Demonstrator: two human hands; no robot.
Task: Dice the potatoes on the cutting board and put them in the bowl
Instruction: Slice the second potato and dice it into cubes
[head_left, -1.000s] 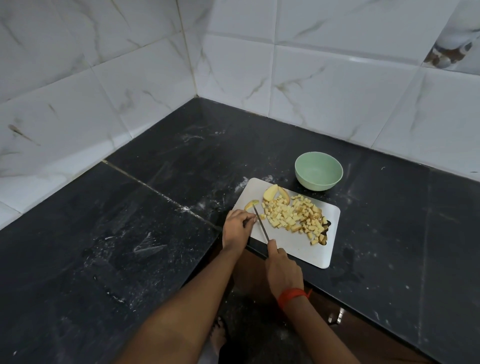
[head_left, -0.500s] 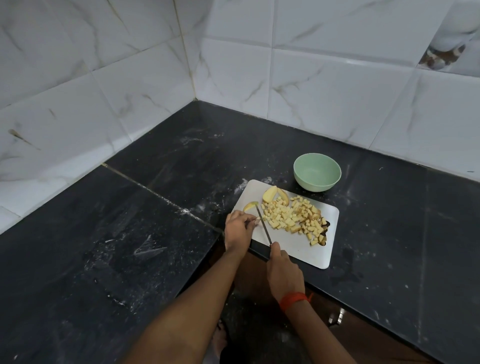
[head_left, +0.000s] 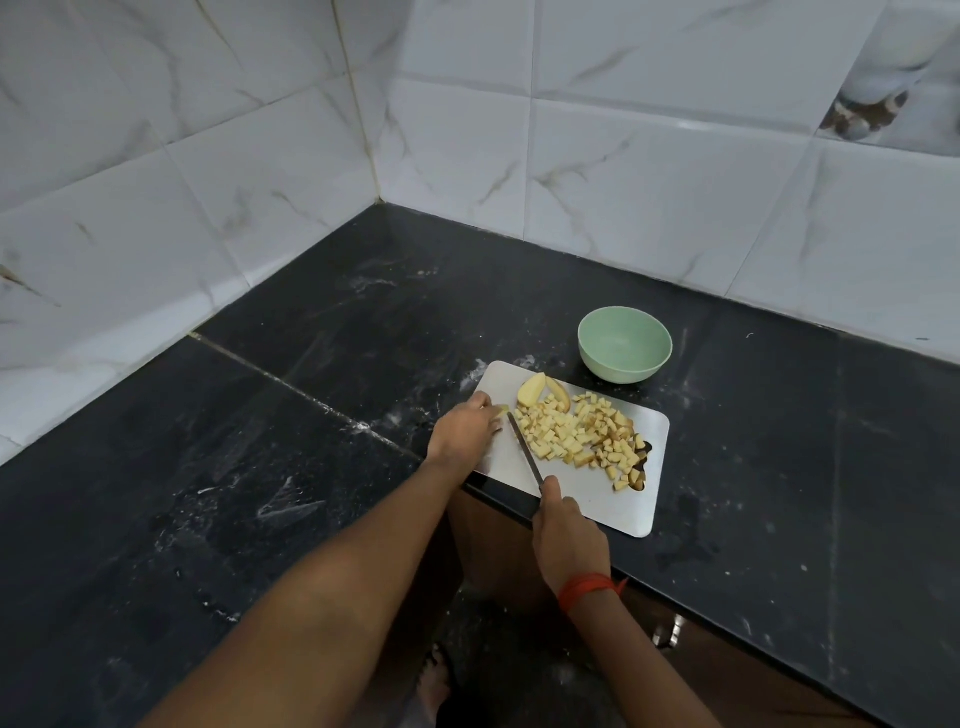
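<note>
A right hand (head_left: 569, 530) grips a knife (head_left: 524, 452) while the left hand (head_left: 465, 431) pins 1 potato slice (head_left: 503, 410) under curled fingers on the cutting board (head_left: 597, 501).

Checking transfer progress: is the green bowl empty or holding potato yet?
Empty. The green bowl shows only its bare inside; all the diced potato lies on the cutting board.

Both bare forearms are extended forward from the lower edge. The left grip (head_left: 465, 434) is set palm-down, fingers curled onto a potato piece (head_left: 502, 410). The right grip (head_left: 569, 530) is closed round a knife (head_left: 524, 451) handle; an orange thread (head_left: 587, 590) is worn at that wrist.
</note>
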